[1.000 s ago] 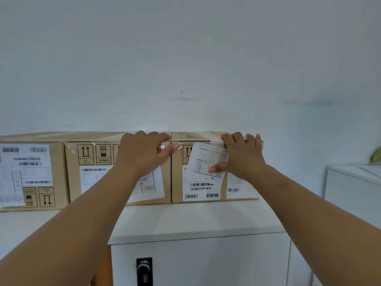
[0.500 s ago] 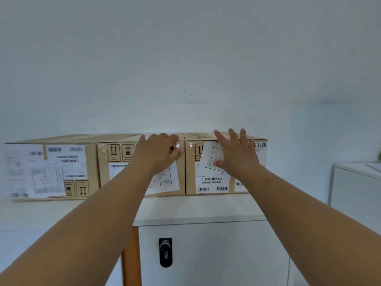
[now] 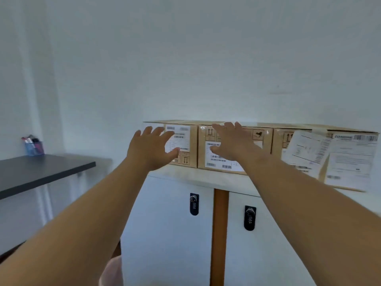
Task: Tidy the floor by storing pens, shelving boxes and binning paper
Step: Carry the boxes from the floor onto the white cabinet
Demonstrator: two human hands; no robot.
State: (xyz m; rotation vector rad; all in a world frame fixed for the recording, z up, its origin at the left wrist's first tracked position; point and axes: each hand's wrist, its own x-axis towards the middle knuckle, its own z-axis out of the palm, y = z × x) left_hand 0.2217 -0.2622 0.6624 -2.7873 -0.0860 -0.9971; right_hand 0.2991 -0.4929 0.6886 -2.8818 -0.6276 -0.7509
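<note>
Three brown cardboard boxes with white labels stand in a row on top of a white cabinet (image 3: 216,179): the left box (image 3: 186,146), the middle box (image 3: 261,141) and the right box (image 3: 348,159). My left hand (image 3: 151,149) hovers in front of the left box with fingers spread, holding nothing. My right hand (image 3: 232,145) is spread in front of the middle box and holds nothing; whether it touches the box I cannot tell. A blue pen holder (image 3: 34,147) with several pens stands on a dark desk at the left.
The dark desk (image 3: 41,172) juts out at the left, beside the cabinet. Black combination locks (image 3: 194,203) sit on the white cabinet doors, either side of an orange-brown post (image 3: 219,234). A white wall rises behind everything.
Both hands have let go of the boxes and drawn back with fingers spread. The view has swung left, so the boxes now lie to the right and the desk has come into view.
</note>
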